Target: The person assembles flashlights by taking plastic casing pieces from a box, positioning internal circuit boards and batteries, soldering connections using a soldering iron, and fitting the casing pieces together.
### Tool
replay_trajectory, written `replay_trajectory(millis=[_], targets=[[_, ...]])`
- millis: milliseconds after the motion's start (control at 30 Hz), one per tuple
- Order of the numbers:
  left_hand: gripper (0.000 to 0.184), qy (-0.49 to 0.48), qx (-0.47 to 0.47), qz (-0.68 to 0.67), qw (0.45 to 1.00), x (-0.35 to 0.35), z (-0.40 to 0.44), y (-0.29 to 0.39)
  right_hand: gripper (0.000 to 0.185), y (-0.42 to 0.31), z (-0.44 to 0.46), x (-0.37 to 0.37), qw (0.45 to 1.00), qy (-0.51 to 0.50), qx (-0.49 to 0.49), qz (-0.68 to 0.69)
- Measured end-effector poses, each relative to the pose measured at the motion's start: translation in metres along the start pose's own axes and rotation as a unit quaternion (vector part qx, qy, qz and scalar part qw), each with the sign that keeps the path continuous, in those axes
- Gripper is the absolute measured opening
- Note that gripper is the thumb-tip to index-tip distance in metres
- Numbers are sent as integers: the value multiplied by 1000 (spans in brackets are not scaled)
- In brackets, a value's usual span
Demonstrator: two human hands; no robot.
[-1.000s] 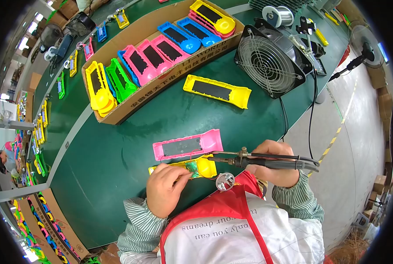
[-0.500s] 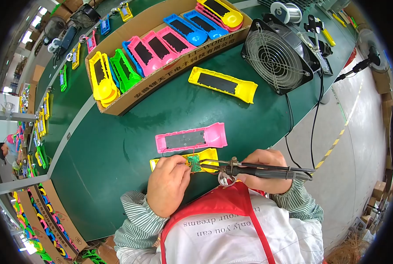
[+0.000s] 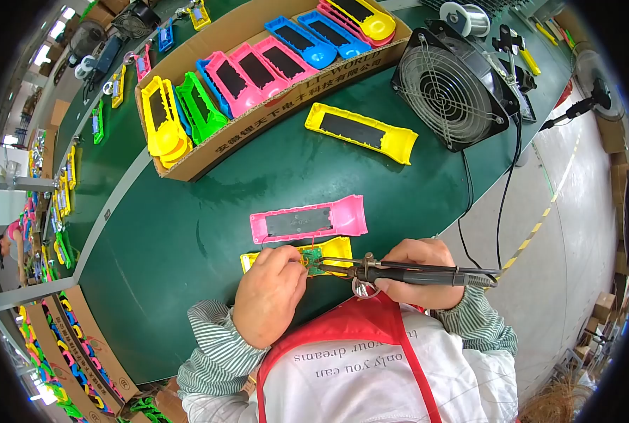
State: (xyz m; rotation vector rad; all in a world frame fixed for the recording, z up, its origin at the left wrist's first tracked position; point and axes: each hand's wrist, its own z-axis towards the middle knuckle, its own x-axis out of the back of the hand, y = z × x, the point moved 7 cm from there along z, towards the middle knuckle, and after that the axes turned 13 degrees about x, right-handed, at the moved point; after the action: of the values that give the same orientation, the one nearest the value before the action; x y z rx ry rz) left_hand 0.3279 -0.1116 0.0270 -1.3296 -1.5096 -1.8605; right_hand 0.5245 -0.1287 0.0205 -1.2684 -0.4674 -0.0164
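My right hand (image 3: 421, 271) is closed around the black handle of a soldering iron (image 3: 416, 275), whose tip points left and meets a small green circuit board (image 3: 315, 258). The board lies over a yellow casing (image 3: 339, 248). My left hand (image 3: 268, 292) has its fingers pinched together at the board's left edge, by thin wires; what they grip is too small to tell. A round reflector (image 3: 365, 287) sits just below the iron. Beyond the yellow casing lies a pink casing (image 3: 342, 216) with a dark panel, and thin red wires run near it.
A cardboard box (image 3: 208, 156) of coloured casings stands at the back. A separate yellow casing (image 3: 399, 144) lies before it. The black fan (image 3: 449, 88), solder spool (image 3: 465, 19) and tools are at the back right. A co-worker (image 3: 11, 247) is at the far left.
The iron has moved left and slightly down, its tip now at the green board. The reflector has come closer to it. My left fingers remain at the board and wires.
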Motion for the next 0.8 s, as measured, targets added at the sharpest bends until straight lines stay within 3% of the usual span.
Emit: replay_trajectory(millis=[233, 800], targets=[[12, -11, -12, 0, 1000, 1, 2, 1, 19, -3, 3, -2, 1000, -26, 13, -8], [16, 1, -1, 10, 1000, 4, -1, 0, 20, -14, -1, 22, 998, 34, 52, -31]])
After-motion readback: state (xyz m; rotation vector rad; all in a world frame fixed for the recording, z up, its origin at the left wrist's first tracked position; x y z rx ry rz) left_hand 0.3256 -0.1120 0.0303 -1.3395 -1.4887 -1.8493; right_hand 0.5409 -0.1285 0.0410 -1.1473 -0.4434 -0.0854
